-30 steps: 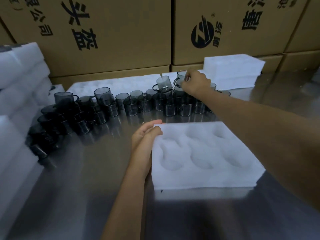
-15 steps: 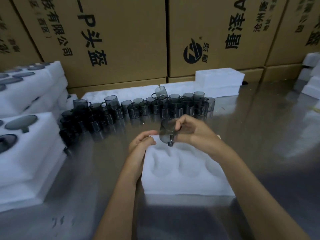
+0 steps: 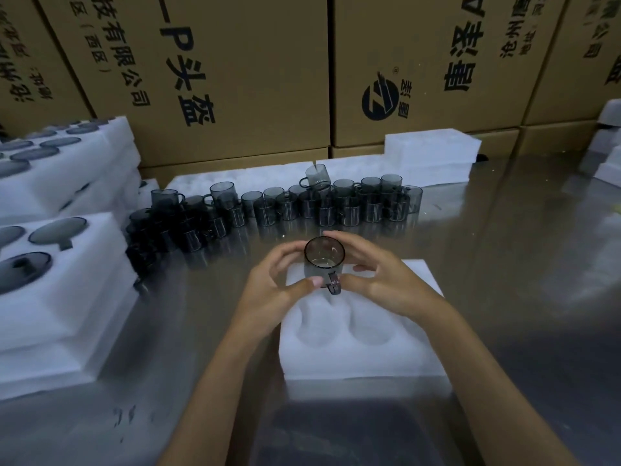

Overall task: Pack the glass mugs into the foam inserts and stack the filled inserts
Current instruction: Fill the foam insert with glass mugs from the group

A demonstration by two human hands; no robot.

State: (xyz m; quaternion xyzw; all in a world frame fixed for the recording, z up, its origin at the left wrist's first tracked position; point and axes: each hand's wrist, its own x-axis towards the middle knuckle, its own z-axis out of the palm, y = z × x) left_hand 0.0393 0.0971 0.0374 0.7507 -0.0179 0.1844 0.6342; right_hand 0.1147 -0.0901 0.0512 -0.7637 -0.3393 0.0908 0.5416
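Note:
A smoky glass mug [image 3: 324, 260] stands upright over the far left pocket of a white foam insert [image 3: 363, 331], handle towards me. My left hand [image 3: 275, 284] and my right hand [image 3: 379, 280] both hold it, fingers curled round its sides and thumbs near the handle. Whether its base sits down in the pocket is hidden by my hands. The two near pockets of the insert hold nothing. A long row of several more mugs [image 3: 279, 206] stands on the steel table [image 3: 504, 264] beyond.
Stacks of filled foam inserts [image 3: 57, 280] rise at the left. Spare white foam pieces [image 3: 433, 153] lie behind the mug row. Large cardboard cartons [image 3: 235, 72] wall off the back. More foam [image 3: 608, 163] sits at the far right edge.
My right hand took a mug from the row and brought it back over the insert. My left hand left the insert's edge and joined in holding the mug, now turned upright.

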